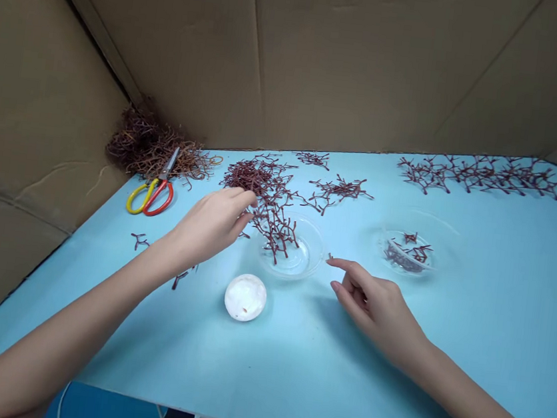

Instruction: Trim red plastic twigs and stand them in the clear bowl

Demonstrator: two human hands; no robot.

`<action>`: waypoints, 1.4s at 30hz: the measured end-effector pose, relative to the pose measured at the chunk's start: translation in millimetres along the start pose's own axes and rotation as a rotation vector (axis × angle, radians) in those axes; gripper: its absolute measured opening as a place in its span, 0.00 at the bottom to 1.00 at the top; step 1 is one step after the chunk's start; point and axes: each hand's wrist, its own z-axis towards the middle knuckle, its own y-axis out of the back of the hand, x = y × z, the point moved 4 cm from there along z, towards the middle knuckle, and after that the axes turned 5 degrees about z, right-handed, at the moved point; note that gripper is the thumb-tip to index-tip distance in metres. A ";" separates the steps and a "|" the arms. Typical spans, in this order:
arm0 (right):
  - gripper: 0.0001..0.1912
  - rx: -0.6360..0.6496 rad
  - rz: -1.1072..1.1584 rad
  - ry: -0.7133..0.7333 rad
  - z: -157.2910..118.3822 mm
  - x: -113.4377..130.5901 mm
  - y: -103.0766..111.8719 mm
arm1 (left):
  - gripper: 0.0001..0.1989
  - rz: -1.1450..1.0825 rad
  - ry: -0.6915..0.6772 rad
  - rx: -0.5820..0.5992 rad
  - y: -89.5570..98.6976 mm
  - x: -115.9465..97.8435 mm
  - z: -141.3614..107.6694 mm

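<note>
My left hand [211,225] is over the near-left side of a shallow glass dish [290,257], its fingertips closed on a dark red branching sprig [273,212] that hangs down into the dish. My right hand [372,307] lies to the right of that dish, its index finger stretched toward the dish rim. A tiny red fragment [330,257] sits at that fingertip. A second glass dish [407,254] to the right holds several short red pieces. A round white object [245,297] sits below my left hand.
Scissors with yellow and red handles [152,194] lie beside a tangled brown heap of dried stems [152,144] at the far left. Red branching stems [478,175] lie along the far edge of the blue board [270,369]. Cardboard walls [325,60] enclose the back and left.
</note>
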 end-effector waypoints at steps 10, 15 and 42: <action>0.09 -0.050 -0.061 0.144 1.1 1.3 -5.3 | 0.12 0.058 0.217 0.222 -50.7 69.8 -62.2; 0.09 -0.036 -0.083 0.128 1.9 4.4 -5.7 | 0.10 0.035 0.201 0.196 -64.7 62.8 -58.5; 0.10 0.079 0.063 0.323 42.8 60.1 -44.2 | 0.05 -0.890 0.044 0.204 -50.4 1.0 -75.1</action>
